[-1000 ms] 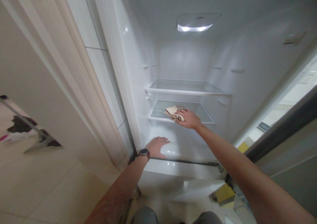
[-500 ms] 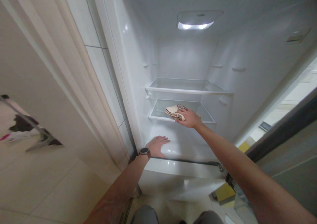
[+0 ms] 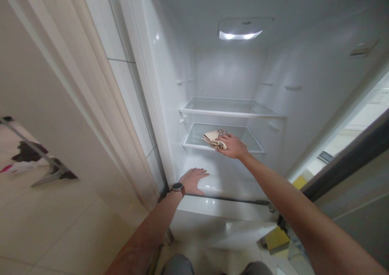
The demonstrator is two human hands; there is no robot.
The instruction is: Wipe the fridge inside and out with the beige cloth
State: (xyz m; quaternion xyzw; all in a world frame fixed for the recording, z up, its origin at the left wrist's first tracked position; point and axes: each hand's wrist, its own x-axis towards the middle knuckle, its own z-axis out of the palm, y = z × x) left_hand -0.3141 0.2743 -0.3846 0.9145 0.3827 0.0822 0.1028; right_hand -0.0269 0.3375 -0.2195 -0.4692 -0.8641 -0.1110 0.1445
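I look into an open white fridge (image 3: 231,72) with its inner light on. My right hand (image 3: 232,146) presses a folded beige cloth (image 3: 214,138) against the front of the lower glass shelf (image 3: 194,139), fingers closed over the cloth. A second glass shelf (image 3: 231,107) sits just above it with nothing on it. My left hand (image 3: 193,180), with a dark watch on the wrist, lies flat and open on the fridge floor (image 3: 225,184) near the left wall.
The fridge door (image 3: 349,173) stands open at the right. A beige curtain and tiled wall (image 3: 100,84) run along the left. Yellow objects (image 3: 275,238) lie on the floor at the right. A metal stand (image 3: 39,165) is at far left.
Almost nothing differs. My right hand and the cloth stay at the same spot on the lower shelf, and the left hand has not moved.
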